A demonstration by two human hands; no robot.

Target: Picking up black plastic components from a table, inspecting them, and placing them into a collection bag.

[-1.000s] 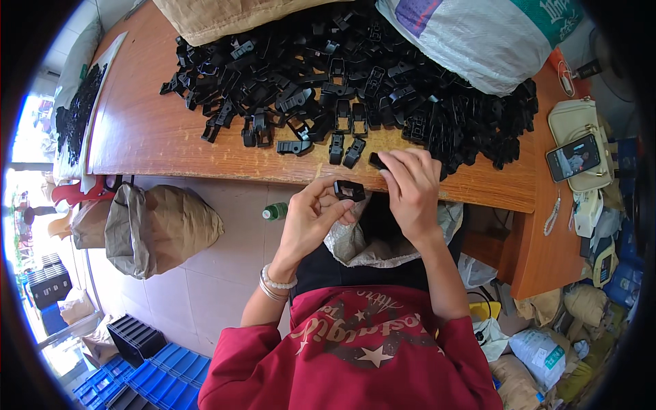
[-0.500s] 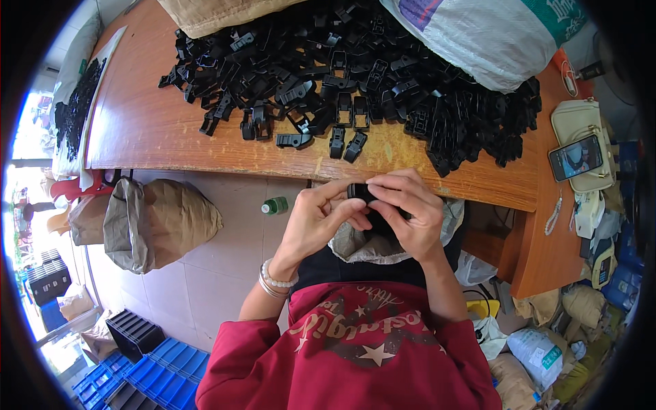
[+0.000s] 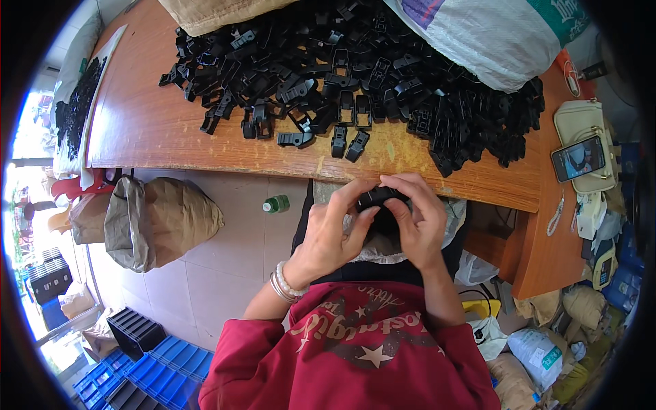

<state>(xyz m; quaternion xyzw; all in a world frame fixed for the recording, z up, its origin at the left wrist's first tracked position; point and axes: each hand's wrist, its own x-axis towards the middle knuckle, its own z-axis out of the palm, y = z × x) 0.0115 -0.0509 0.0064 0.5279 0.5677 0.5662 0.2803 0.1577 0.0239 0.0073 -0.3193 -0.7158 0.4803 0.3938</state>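
Observation:
Between both hands, just in front of the table edge, is a small black plastic part [image 3: 377,197]. My left hand [image 3: 335,229] pinches its left end with thumb and fingers. The fingers of my right hand [image 3: 419,222] close on its right end. Fingertips cover parts of it, so its full shape is hidden. Below the hands an open whitish woven sack [image 3: 384,254] sits at my lap, dark inside. Beyond the hands a wide heap of black plastic parts [image 3: 287,75] lies on the wooden table [image 3: 225,152], with a few single ones near its front edge.
A brown paper sack [image 3: 179,222] and a green bottle [image 3: 276,204] are on the floor at left, blue crates [image 3: 171,372] at lower left. A white woven sack [image 3: 492,48] rests on the heap. At right lie a phone [image 3: 578,158] and a cream bag [image 3: 577,121].
My hands have spread a little apart along the black part and turned it, so more of its length shows. My left hand has shifted slightly right.

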